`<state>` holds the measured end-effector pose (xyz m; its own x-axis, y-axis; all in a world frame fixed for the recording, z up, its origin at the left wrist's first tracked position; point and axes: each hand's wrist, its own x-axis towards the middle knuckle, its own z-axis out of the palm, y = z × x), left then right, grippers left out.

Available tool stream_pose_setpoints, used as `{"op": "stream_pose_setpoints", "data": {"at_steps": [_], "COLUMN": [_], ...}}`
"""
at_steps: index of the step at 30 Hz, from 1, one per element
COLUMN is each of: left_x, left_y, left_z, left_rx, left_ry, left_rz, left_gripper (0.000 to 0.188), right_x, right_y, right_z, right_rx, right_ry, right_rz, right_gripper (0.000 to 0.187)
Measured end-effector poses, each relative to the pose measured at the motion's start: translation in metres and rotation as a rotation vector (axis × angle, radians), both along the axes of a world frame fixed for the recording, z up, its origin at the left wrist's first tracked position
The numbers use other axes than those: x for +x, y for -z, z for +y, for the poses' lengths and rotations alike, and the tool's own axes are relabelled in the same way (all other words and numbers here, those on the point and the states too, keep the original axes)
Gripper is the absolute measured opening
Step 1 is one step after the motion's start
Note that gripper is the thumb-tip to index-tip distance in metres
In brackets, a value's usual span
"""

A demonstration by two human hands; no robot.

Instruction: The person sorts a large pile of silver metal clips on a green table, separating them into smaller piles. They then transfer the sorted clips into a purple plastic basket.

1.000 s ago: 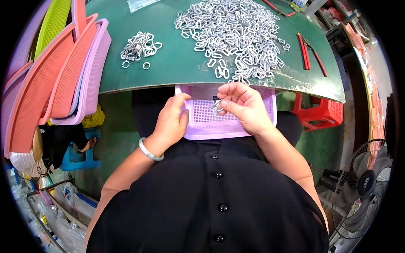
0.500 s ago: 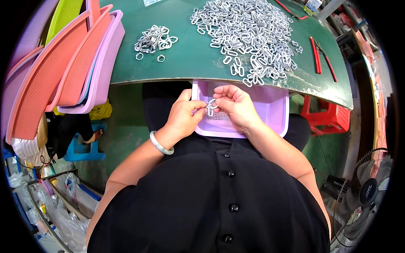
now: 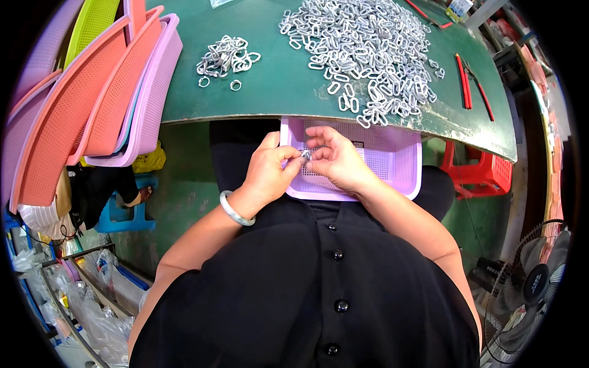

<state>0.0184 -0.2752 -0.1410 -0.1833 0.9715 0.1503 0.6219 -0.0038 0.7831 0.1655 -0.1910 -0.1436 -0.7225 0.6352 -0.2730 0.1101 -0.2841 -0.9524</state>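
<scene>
Thumb and forefinger of the bare left hand (image 3: 268,172), with a pale, marbled round bangle (image 3: 233,210) at its wrist, are pinched together on a small silver-grey metal piece (image 3: 305,154), whose exact shape is too small and too covered to make out. The bare right hand (image 3: 338,161) faces it from the other side, its fingers curled and spread a little, thumb and forefinger beside the piece; whether they clamp it as well I cannot tell. The metal piece is held between the two hands, above a lilac rectangular plastic basket (image 3: 416,165) with mesh walls, which sits at the lap with its far side beneath the edge of a green-topped table (image 3: 264,92). On the table, a broad pile of silver-grey oval metal links (image 3: 362,52) spreads beyond the right hand. Farther left lies a small heap of silvery metal rings (image 3: 227,55), with two single rings just beside it on the near side. To the right of the links lie long-handled red pliers (image 3: 480,93). Pink, lilac and lime-green mesh plastic baskets (image 3: 80,110) lean together at the table's left.
</scene>
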Motion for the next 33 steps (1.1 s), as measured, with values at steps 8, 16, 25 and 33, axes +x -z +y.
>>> {"op": "stream_pose_setpoints", "data": {"at_steps": [8,16,25,33], "left_x": [0.000,0.001,0.001,0.000], "left_y": [-0.002,-0.002,-0.001,-0.001], "left_z": [0.000,0.000,-0.001,0.000], "left_rx": [0.000,0.020,0.005,0.029], "left_ry": [-0.005,-0.021,-0.036,-0.010], "left_rz": [-0.008,-0.042,-0.014,0.032], "left_gripper": [0.010,0.010,0.010,0.013], "right_x": [0.002,0.004,0.010,0.010], "right_y": [0.006,-0.002,-0.009,-0.010], "right_z": [0.002,0.003,0.005,0.000], "right_rx": [-0.014,-0.089,0.030,0.371], "right_ry": [-0.049,-0.132,-0.180,-0.189], "right_rz": [-0.002,-0.108,-0.146,-0.197], "right_gripper": [0.053,0.044,0.033,0.031]}}
